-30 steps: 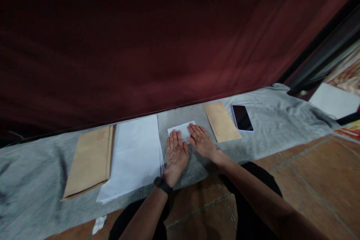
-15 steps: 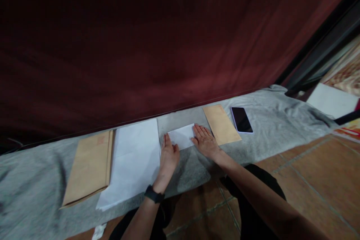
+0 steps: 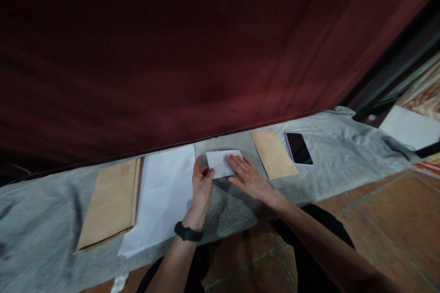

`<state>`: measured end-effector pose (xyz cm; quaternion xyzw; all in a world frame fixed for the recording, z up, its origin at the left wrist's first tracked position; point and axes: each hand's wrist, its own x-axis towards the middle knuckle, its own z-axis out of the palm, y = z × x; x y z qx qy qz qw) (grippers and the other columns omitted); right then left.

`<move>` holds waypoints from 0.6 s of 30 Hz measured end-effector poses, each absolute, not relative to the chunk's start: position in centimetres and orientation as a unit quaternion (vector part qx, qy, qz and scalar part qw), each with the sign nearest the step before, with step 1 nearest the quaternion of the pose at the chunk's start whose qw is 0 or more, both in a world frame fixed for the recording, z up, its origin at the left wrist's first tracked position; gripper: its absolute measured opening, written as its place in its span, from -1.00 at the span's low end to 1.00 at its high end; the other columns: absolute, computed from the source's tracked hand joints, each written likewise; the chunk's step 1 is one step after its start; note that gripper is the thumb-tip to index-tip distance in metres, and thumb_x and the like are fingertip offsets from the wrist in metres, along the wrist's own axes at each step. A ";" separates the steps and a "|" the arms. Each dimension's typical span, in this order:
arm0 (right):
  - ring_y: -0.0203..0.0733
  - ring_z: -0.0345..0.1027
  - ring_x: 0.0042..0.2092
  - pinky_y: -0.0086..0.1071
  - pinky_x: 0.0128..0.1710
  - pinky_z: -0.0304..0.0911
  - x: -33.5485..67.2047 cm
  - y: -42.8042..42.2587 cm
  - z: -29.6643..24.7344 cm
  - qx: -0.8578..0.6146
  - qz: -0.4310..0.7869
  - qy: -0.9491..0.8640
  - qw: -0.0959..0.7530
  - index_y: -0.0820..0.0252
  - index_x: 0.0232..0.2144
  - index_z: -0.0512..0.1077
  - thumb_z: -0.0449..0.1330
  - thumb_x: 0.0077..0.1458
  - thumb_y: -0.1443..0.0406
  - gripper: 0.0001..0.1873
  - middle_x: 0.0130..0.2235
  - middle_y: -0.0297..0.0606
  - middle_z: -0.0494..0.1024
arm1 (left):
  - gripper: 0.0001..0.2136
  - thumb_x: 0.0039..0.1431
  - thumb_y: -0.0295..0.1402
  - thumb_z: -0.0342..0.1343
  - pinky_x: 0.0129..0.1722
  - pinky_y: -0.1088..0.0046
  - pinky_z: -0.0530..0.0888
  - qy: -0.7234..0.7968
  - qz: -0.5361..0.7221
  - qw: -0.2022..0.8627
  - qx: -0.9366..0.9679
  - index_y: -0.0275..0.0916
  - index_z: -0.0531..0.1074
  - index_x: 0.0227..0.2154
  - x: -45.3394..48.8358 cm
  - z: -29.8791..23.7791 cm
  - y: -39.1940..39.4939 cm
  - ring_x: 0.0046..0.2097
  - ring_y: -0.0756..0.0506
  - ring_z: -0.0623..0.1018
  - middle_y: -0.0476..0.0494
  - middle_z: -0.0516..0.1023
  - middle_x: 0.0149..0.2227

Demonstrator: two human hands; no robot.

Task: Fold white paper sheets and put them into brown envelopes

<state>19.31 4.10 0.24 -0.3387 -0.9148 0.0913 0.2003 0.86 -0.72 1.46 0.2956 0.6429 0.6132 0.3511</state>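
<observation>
A small folded sheet of white paper (image 3: 220, 161) is between my hands, slightly raised over the grey cloth. My left hand (image 3: 202, 182), with a dark band on its wrist, pinches the paper's lower left corner between thumb and fingers. Lying over the paper's right part are the outstretched fingers of my right hand (image 3: 250, 177). To the left lies a stack of larger white sheets (image 3: 165, 197), close beside my left hand. A single brown envelope (image 3: 275, 153) rests to the right of my right hand.
A thicker stack of brown envelopes (image 3: 110, 201) lies at the left on the grey cloth (image 3: 233, 219). A phone (image 3: 299, 149) with a purple edge is right of the single envelope. Behind the ledge hangs a dark red drape (image 3: 206, 78). Tiled floor (image 3: 388, 219) shows below.
The paper has turned a little and lifted off the cloth. My left hand went from lying flat at its edge to pinching its corner. My right hand slid slightly toward the left.
</observation>
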 end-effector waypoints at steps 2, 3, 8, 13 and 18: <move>-0.05 -0.01 0.40 -0.02 0.39 -0.05 19.3 3.7 1.2 -0.304 0.112 -0.923 0.208 0.20 0.40 0.01 0.03 0.35 0.05 -0.30 0.39 -0.10 0.14 | -0.33 0.00 -0.34 0.23 -0.11 0.38 0.49 0.621 0.629 0.351 0.309 -0.20 0.25 0.24 1.1 2.7 -0.6 -0.21 -0.05 0.55 -0.06 0.53 -0.22; -0.05 0.04 0.38 -0.02 0.38 -0.02 19.2 3.7 1.5 -0.308 0.125 -0.917 0.218 0.19 0.39 0.05 0.02 0.36 0.10 -0.35 0.37 -0.10 0.19 | -0.36 -0.01 -0.31 0.25 -0.10 0.37 0.48 0.607 0.635 0.359 0.316 -0.21 0.30 0.20 1.3 3.2 -0.6 -0.20 -0.06 0.55 -0.06 0.53 -0.22; -0.07 0.36 0.20 -0.12 0.23 0.25 19.1 4.5 2.5 -0.375 0.343 -0.775 0.375 0.12 0.19 0.39 -0.07 0.39 0.14 -0.54 0.18 -0.16 0.49 | -0.48 0.23 -0.03 0.04 -0.06 0.27 0.54 0.515 0.648 0.484 0.284 -0.12 0.29 0.19 2.1 4.8 -0.7 0.02 -0.14 0.55 -0.20 0.54 -0.01; -0.03 0.55 -0.06 -0.17 -0.07 0.48 17.8 4.5 2.4 -0.360 0.629 -0.513 0.460 0.18 0.04 0.47 0.06 0.27 -0.06 -0.46 -0.07 -0.15 0.65 | -0.48 0.14 -0.18 0.20 -0.12 0.30 0.57 0.549 0.584 0.551 0.234 -0.15 0.31 0.15 3.2 3.3 -0.9 -0.01 -0.14 0.58 -0.27 0.51 0.09; -0.01 0.56 -0.10 -0.14 -0.09 0.49 17.8 4.6 0.6 -0.357 0.681 -0.460 0.444 0.24 -0.04 0.46 0.15 0.20 0.09 -0.59 -0.07 -0.06 0.64 | -0.29 0.01 -0.41 0.23 -0.14 0.39 0.55 0.553 0.625 0.502 0.226 -0.18 0.18 0.27 2.5 1.9 -0.4 -0.16 -0.07 0.62 -0.18 0.61 -0.06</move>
